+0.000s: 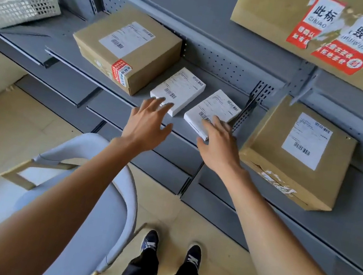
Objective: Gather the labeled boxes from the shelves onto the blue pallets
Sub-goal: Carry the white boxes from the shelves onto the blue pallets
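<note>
Grey chair (101,208) (padded), beige floor (3,131).

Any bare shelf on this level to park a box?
Bare shelf between the white basket and the big brown box. Crowded right of it: two white boxes side by side, both hands reaching there.

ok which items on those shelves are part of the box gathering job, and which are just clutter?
Job:
- left white box
- right white box
- left cardboard box
- right cardboard box
- top cardboard box
- left hand and right hand, open, reaching for the white boxes

Clutter:
- white basket
- grey chair
</note>
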The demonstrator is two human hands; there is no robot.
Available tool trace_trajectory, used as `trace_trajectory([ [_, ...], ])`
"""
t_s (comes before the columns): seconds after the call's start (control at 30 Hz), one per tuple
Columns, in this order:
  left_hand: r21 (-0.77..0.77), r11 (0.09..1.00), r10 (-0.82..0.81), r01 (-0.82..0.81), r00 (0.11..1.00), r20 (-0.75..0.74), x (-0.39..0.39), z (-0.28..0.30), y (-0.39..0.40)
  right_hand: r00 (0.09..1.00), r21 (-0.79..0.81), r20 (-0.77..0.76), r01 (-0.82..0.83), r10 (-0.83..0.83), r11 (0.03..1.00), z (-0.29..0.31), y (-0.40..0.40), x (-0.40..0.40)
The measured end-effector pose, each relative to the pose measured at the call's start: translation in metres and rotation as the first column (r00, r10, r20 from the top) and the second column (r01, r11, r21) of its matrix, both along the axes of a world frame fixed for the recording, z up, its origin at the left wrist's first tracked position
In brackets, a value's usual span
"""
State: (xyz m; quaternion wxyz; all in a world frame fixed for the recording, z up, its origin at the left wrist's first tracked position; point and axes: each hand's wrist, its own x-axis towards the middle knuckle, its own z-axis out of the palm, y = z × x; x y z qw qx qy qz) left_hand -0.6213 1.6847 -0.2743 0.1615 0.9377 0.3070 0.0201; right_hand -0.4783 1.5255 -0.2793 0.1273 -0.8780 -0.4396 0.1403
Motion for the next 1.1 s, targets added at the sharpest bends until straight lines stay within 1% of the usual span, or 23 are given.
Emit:
trace_trajectory([
  [0.23,-0.017,0.998,-0.065,0.064,0.997,-0.038,0.037,-0.03,0.047,0.984,-0.082,0.092,0.158,-0.15,0.984,-0.033,0.048,0.003],
  [0.43,-0.023,0.995,-0.103,0.102,0.991,-0.084,0.053,-0.049,0.069,0.973,-0.12,0.088,0.221,-0.211,0.968,-0.053,0.068,0.002],
  [0.6,-0.036,0.992,-0.124,0.121,0.987,-0.099,0.058,-0.063,0.081,0.971,-0.101,0.031,0.24,-0.238,0.966,-0.066,0.074,0.003],
  [0.7,-0.019,0.99,-0.143,0.142,0.984,-0.105,0.058,-0.071,0.085,0.97,-0.078,0.05,0.243,-0.24,0.967,-0.07,0.076,0.002],
  [0.8,0.001,0.989,-0.147,0.147,0.986,-0.078,0.056,-0.076,0.087,0.964,-0.036,0.068,0.259,-0.256,0.965,-0.073,0.076,0.0],
  [0.97,0.046,0.994,-0.1,0.102,0.994,-0.032,0.053,-0.079,0.084,0.943,0.084,0.103,0.307,-0.315,0.948,-0.078,0.076,-0.008],
  [1.1,0.029,0.997,-0.075,0.075,0.997,0.008,0.054,-0.079,0.083,0.926,0.141,0.157,0.323,-0.343,0.936,-0.082,0.072,-0.008],
])
